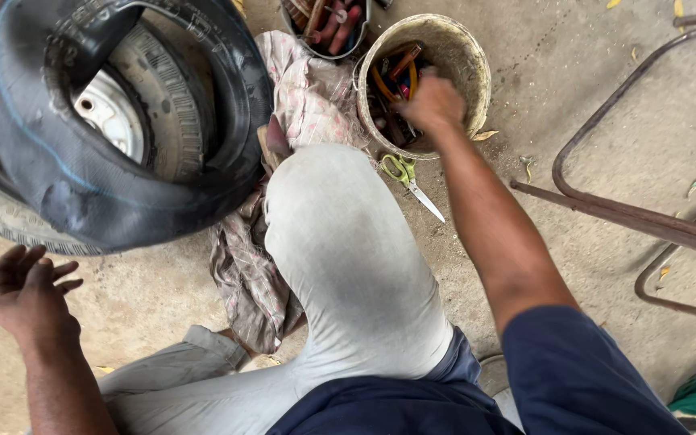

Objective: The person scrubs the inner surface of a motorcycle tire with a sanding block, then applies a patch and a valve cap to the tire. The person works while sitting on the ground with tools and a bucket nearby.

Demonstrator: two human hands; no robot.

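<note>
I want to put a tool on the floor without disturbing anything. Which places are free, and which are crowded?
Bare concrete lies between the scissors and the rusty metal frame, and in front of the left hand below the tyre. It is crowded around the bucket, where the right hand reaches, and on the cloth.

the bare concrete floor is dusty and scattered with a few dry yellow leaves. a dirty cream bucket full of tools stands on it near the top, with a second container of tools just beside it. green-handled scissors lie on the floor just below the bucket. a crumpled pink patterned cloth spreads beside a black tyre resting on a wheel. a rusty bent metal frame lies at the right.
</note>
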